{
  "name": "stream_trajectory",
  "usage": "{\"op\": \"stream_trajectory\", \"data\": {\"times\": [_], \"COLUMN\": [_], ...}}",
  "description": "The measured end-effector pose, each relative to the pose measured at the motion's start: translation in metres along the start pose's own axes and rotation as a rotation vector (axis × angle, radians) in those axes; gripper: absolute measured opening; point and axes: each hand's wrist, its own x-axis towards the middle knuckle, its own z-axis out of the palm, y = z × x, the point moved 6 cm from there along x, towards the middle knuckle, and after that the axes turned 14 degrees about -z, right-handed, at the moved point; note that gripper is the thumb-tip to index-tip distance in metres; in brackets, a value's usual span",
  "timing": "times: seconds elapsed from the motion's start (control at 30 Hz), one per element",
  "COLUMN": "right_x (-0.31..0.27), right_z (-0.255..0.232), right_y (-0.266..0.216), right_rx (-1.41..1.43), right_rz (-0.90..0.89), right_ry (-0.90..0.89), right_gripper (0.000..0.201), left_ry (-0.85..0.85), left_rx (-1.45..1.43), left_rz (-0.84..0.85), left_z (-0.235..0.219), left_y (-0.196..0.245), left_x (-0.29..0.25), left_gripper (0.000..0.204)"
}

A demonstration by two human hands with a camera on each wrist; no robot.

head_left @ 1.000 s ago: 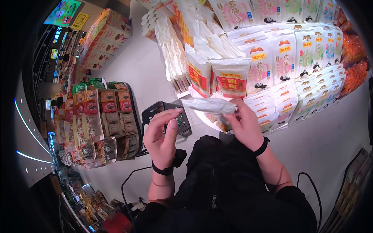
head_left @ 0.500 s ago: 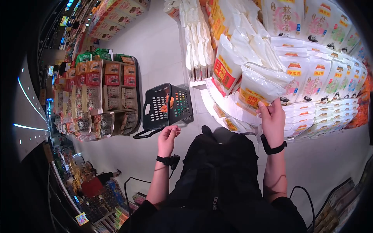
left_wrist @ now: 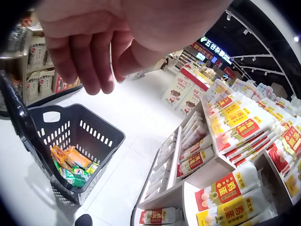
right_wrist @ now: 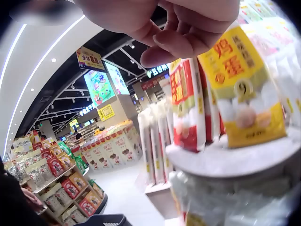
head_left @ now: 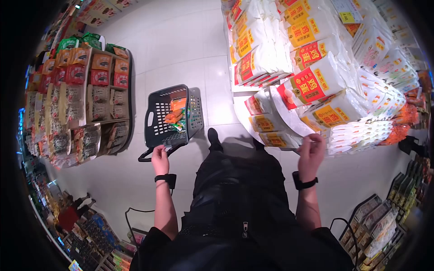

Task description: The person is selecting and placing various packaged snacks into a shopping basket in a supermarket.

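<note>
Both hands are staying off the goods, and neither is gripping anything. Bare, with a black band around its wrist, the left hand (head_left: 160, 160) is hanging loosely with its fingers softly bent. Its palm is showing above a black plastic basket with holes (left_wrist: 96, 125). Out in front, the right hand (head_left: 312, 153) is bending its fingers loosely, with the thumb close to them. It is hovering near a yellow-and-white plastic noodle packet (right_wrist: 242, 89), which is standing on a white curved shelf (right_wrist: 235, 162) close to the rim. Beside it, red-and-white packets (right_wrist: 186, 103) are standing too.

Pale floor tiles (head_left: 219, 90) are leaving a gap between the basket and the noodle shelves. On the basket's other side, the dark edge of a snack rack (head_left: 133, 104) is curving near it.

Inside the basket, shiny orange and green bags (left_wrist: 77, 160) are lying at the bottom.
</note>
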Motion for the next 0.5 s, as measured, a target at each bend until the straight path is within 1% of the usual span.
{"op": "stream_trajectory", "data": {"times": [0.03, 0.07, 0.1, 0.13, 0.17, 0.2, 0.23, 0.27, 0.33, 0.37, 0.43, 0.47, 0.5], "right_x": [-0.016, -0.034, -0.046, -0.068, -0.092, -0.116, -0.134, -0.145, -0.158, -0.167, -0.164, -0.16, -0.154], "right_z": [0.027, 0.046, 0.067, 0.074, 0.07, 0.063, 0.058, 0.051, 0.038, 0.023, 0.006, 0.002, 0.001], "right_y": [0.001, 0.02, 0.03, 0.061, 0.103, 0.136, 0.159, 0.17, 0.19, 0.233, 0.258, 0.267, 0.279], "right_rx": [-0.057, -0.137, -0.229, -0.337, -0.383, -0.389, -0.389, -0.347, -0.24, -0.145, -0.063, -0.048, -0.038], "right_rz": [0.003, 0.116, 0.117, 0.107, 0.139, 0.259, 0.372, 0.524, 0.807, 0.905, 0.906, 0.884, 0.838], "right_ry": [-0.082, -0.239, -0.32, -0.355, -0.367, -0.379, -0.388, -0.298, -0.107, -0.008, 0.181, 0.236, 0.255], "right_gripper": [0.014, 0.015, 0.018, 0.021, 0.026, 0.033, 0.039, 0.045, 0.057, 0.071, 0.064, 0.064, 0.065], "left_ry": [-0.013, -0.035, -0.072, -0.117, -0.161, -0.217, -0.269, -0.316, -0.409, -0.455, -0.49, -0.512, -0.532], "left_rx": [-0.019, -0.046, -0.061, -0.103, -0.137, -0.132, -0.133, -0.135, -0.143, -0.162, -0.043, -0.081, -0.097], "left_rz": [0.001, 0.0, 0.012, 0.016, 0.017, 0.042, 0.07, 0.1, 0.099, 0.093, 0.127, 0.183, 0.201], "left_z": [-0.006, -0.007, -0.004, 0.001, 0.005, 0.01, 0.016, 0.023, 0.031, 0.034, 0.028, 0.025, 0.024], "left_y": [0.0, 0.002, -0.001, 0.003, 0.004, 0.003, 0.004, 0.007, 0.022, 0.027, 0.049, 0.061, 0.06], "left_x": [0.013, 0.023, 0.036, 0.044, 0.049, 0.055, 0.061, 0.065, 0.066, 0.066, 0.061, 0.058, 0.064], "left_gripper": [0.014, 0.015, 0.016, 0.016, 0.016, 0.016, 0.017, 0.017, 0.019, 0.019, 0.02, 0.02, 0.02]}}
